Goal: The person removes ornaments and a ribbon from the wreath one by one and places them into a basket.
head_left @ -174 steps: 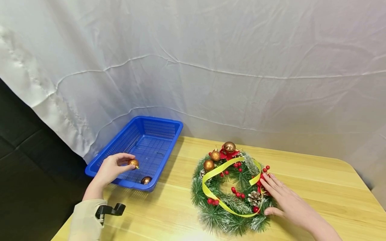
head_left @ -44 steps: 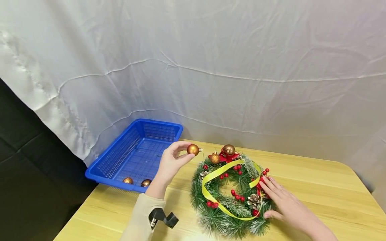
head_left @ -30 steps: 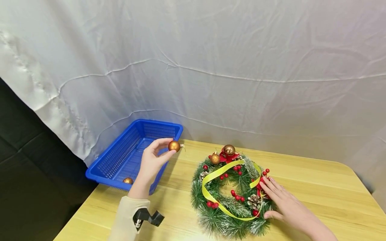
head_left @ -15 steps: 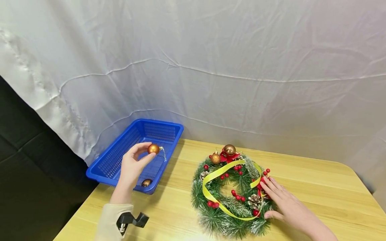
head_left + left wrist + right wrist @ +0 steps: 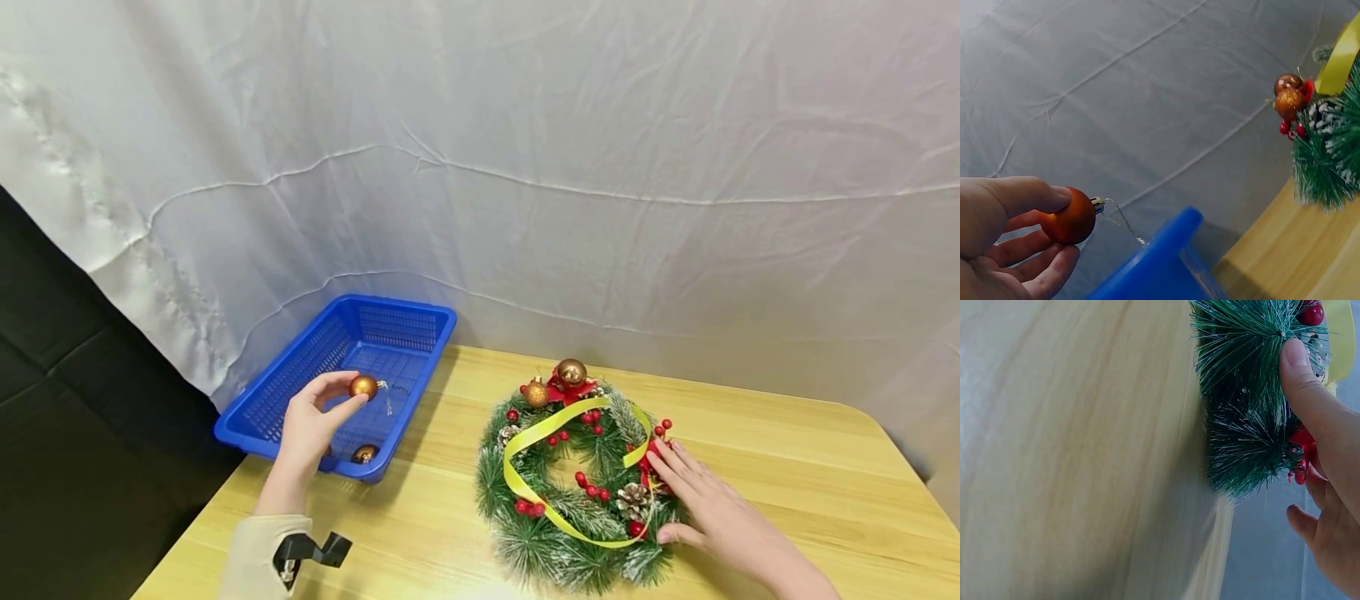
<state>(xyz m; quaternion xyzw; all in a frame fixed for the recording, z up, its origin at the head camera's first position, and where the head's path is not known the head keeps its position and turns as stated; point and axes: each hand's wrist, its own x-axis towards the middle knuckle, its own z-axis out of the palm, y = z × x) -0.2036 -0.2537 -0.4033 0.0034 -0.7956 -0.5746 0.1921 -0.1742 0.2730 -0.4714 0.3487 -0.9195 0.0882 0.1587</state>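
Observation:
My left hand (image 5: 311, 425) pinches a gold bauble (image 5: 363, 387) between thumb and fingers, over the near part of the blue basket (image 5: 300, 379); its thin hanging wire dangles to the right. The left wrist view shows the same bauble (image 5: 1071, 216) at my fingertips, above the basket's rim (image 5: 1160, 256). Another gold bauble (image 5: 364, 454) lies in the basket's near corner. My right hand (image 5: 701, 500) rests flat on the right side of a green wreath (image 5: 525, 533) with a yellow ribbon (image 5: 525, 487), red berries and pine cones. Two gold baubles (image 5: 536, 392) (image 5: 572, 372) sit at the wreath's top.
The wooden table (image 5: 787, 467) holds the basket at its back left corner and the wreath near the front middle. A white cloth backdrop (image 5: 525, 167) hangs right behind. The table's left edge drops off to a dark area (image 5: 67, 433).
My left hand has carried the gold bauble from beside the wreath's top leftward and down over the basket. The right hand and the wreath have stayed put.

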